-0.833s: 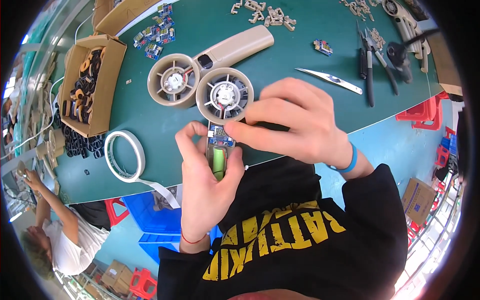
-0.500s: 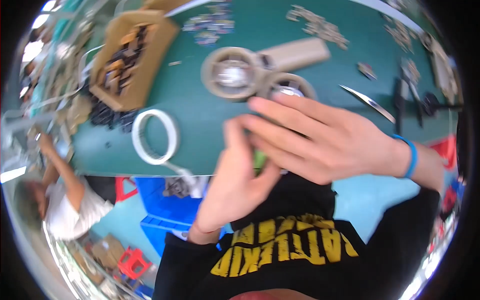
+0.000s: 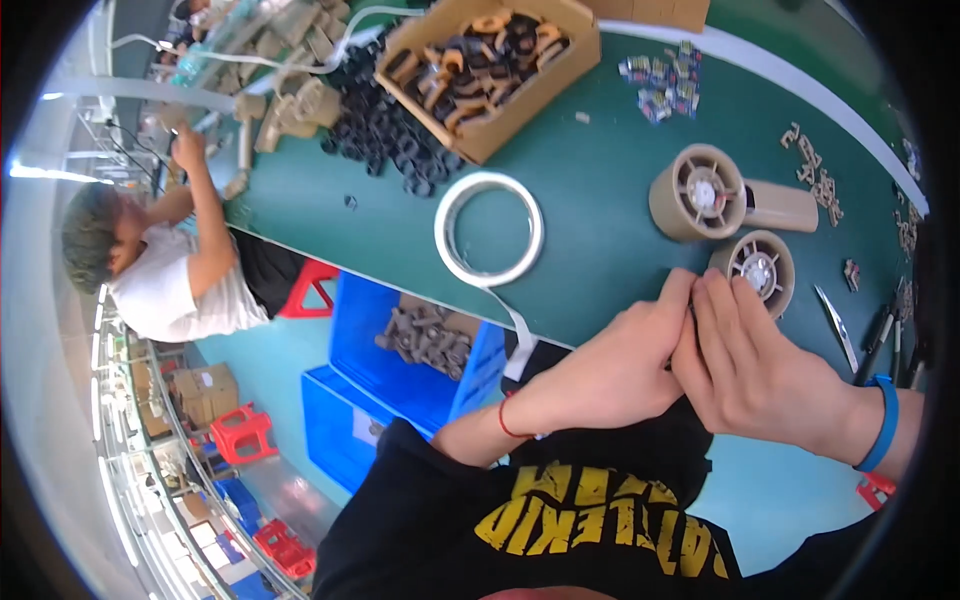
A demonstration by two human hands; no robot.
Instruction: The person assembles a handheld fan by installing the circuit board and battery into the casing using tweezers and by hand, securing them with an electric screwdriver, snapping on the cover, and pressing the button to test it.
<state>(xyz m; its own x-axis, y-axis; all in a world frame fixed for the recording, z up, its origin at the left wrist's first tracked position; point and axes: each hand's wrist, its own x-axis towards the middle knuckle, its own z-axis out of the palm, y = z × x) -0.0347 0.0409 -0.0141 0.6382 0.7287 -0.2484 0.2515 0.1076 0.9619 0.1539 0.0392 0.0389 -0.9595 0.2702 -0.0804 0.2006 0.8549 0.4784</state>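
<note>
My left hand (image 3: pixel 620 368) and my right hand (image 3: pixel 775 372) meet at the front edge of the green table, fingertips pressed together. Both are closed, and whatever lies between them is hidden by the fingers. Just beyond the right fingertips is a beige round fan housing (image 3: pixel 783 283) with spokes and a motor in its middle. Behind it lies a second beige fan housing (image 3: pixel 667 205), beside a beige handle (image 3: pixel 790 207).
A white tape roll (image 3: pixel 447 235) lies left of my hands, its loose end over the edge. Black rings (image 3: pixel 385 150) lie near a cardboard box (image 3: pixel 535 118) of orange and black parts. Tweezers (image 3: pixel 836 328) lie right. Below stands a blue bin (image 3: pixel 350 345); a co-worker (image 3: pixel 190 270) sits left.
The view has swung left, so the table's things appear farther right. My hands have drawn closer together, and the green piece glimpsed between them is now hidden.
</note>
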